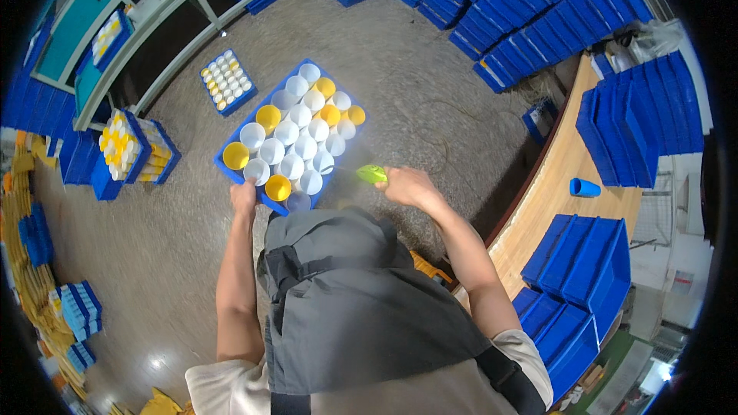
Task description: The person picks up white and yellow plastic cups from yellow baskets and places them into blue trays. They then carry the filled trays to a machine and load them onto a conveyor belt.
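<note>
My left hand (pixel 244 197) grips the near left corner of a blue tray (pixel 231 173), holding it tilted in front of me. Rows of open-topped white cups (pixel 287 133) fill the tray, with several yellow cups (pixel 236 156) among them. My right hand (pixel 405 187) is closed around a lime-green blow gun (pixel 371 174), as it appears from its shape. Its tip points at the tray's right side, apart from the cups. The tool's grip is hidden in my fingers. My dark grey apron covers the tray's nearest edge.
A smaller tray of cups (pixel 228 81) lies on the floor beyond. Blue trays (pixel 530 15) are stacked at the far right. On the wooden table (pixel 530 192) at right are blue bins (pixel 576 261) and a blue cup (pixel 585 187). Stacked cup trays (pixel 127 146) stand left.
</note>
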Demonstrator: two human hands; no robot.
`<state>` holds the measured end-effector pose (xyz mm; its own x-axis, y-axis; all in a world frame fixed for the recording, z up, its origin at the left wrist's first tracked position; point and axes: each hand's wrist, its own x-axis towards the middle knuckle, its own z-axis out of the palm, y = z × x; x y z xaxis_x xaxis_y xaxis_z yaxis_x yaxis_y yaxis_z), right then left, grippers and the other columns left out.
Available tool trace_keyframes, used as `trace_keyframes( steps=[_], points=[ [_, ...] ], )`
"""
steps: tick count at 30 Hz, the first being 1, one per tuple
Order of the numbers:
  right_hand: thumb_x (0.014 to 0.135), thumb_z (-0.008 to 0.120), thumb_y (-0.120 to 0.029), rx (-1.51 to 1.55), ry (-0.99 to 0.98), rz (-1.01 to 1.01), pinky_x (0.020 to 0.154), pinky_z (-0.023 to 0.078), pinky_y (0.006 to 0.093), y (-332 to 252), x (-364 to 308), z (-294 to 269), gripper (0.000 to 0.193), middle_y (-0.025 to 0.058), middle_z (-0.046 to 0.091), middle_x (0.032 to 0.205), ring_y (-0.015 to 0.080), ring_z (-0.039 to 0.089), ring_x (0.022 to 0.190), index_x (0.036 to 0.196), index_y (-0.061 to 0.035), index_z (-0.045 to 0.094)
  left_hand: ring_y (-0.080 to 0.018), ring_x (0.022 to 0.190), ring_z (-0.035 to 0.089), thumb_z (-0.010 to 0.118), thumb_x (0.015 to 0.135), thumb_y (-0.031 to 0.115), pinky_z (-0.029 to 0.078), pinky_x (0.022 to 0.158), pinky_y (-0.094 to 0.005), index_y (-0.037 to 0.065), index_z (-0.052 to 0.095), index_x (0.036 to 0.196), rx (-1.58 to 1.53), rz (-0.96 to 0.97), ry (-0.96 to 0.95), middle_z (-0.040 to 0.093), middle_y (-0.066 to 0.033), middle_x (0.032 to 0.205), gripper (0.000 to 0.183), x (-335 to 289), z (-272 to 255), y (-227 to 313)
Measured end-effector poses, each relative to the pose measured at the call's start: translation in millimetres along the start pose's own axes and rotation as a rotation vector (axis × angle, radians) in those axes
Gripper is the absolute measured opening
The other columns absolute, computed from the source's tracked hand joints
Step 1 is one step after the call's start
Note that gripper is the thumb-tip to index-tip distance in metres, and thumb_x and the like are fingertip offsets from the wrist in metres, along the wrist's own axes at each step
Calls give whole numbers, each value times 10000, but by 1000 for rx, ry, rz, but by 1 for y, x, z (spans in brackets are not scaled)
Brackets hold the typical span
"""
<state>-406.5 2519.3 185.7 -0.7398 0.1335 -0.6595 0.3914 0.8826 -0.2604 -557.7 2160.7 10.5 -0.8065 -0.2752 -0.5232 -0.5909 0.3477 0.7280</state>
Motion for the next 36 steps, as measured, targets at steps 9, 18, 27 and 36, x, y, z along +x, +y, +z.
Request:
trace_keyframes(
  steps=[9, 18, 27, 36],
  points=[
    [973, 537, -355, -13, -39, -156, 860, 501, 515, -38, -40, -11, 380, 228, 693, 1015, 410, 658, 988, 1161, -39, 628, -342, 752, 724, 603, 761, 232, 573, 654, -430, -159, 683, 937, 169, -111, 98, 702, -285, 882, 436, 4, 14, 25],
    [963, 561, -324, 6, 167, -239, 763, 505, 547, -54, -65, -24, 335, 259, 677, 840, 454, 657, 834, 1111, -24, 582, -399, 840, 715, 626, 766, 232, 560, 772, -454, -133, 696, 881, 202, -53, 99, 703, -302, 896, 389, 3, 16, 9],
    [963, 564, -304, 2, 278, -231, 710, 526, 540, -39, -74, -15, 323, 259, 673, 769, 451, 669, 753, 1074, -1, 580, -396, 910, 703, 705, 779, 226, 520, 835, -457, -125, 678, 966, 191, 57, 129, 703, -299, 919, 399, -10, 4, 1],
    [965, 566, -306, 39, 543, 110, 692, 521, 547, 26, -77, -27, 326, 264, 670, 748, 449, 671, 741, 1098, -9, 544, -212, 763, 681, 674, 847, 152, 507, 686, -381, -110, 697, 956, -40, 111, -23, 726, -161, 864, 285, -35, -21, 10]
  ],
)
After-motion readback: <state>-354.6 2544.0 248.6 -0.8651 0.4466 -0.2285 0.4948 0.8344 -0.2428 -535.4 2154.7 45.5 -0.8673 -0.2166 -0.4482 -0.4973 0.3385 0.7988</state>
